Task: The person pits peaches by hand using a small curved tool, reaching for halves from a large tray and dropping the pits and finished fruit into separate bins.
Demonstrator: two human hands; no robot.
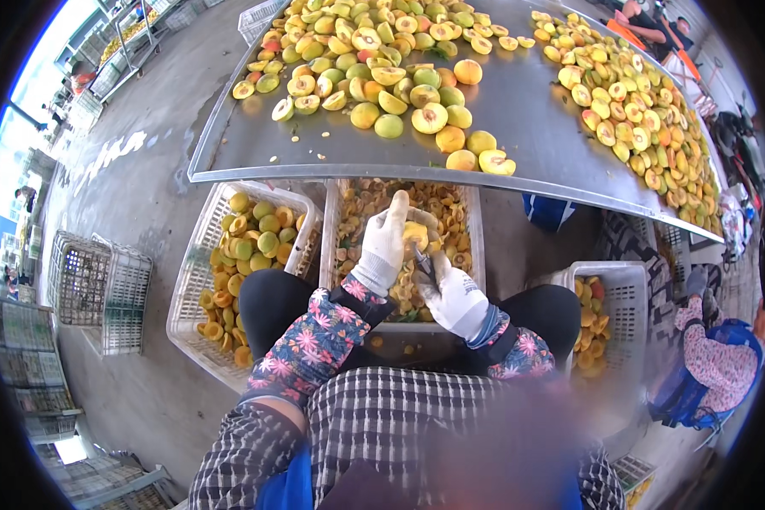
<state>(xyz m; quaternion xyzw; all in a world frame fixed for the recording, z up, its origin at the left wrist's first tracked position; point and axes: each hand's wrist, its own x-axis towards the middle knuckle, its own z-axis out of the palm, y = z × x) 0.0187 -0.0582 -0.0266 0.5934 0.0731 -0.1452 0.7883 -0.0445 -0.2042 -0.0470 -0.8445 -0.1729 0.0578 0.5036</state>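
Observation:
My left hand [382, 252], in a white knitted glove, holds a yellow peach half [415, 233] between thumb and fingers. In my right hand [458, 301], also gloved, is a small hand tool [424, 262] with a dark handle and a metal tip. The tip meets the peach's lower side; its exact shape is too small to tell. Both hands are over a white plastic crate [479, 229] between my knees, filled with small cut fruit pieces and scraps. Beyond it, a metal-topped table [357, 150] carries a heap of split peaches [389, 70], some showing their stones.
A white crate of peach halves [188, 306] stands at my left, another crate [618, 319] at my right. The table's metal rim [370, 171] runs just beyond my hands. More cut peaches [637, 121] lie on its right side. A co-worker [717, 363] sits far right. Stacked crates [124, 293] stand left.

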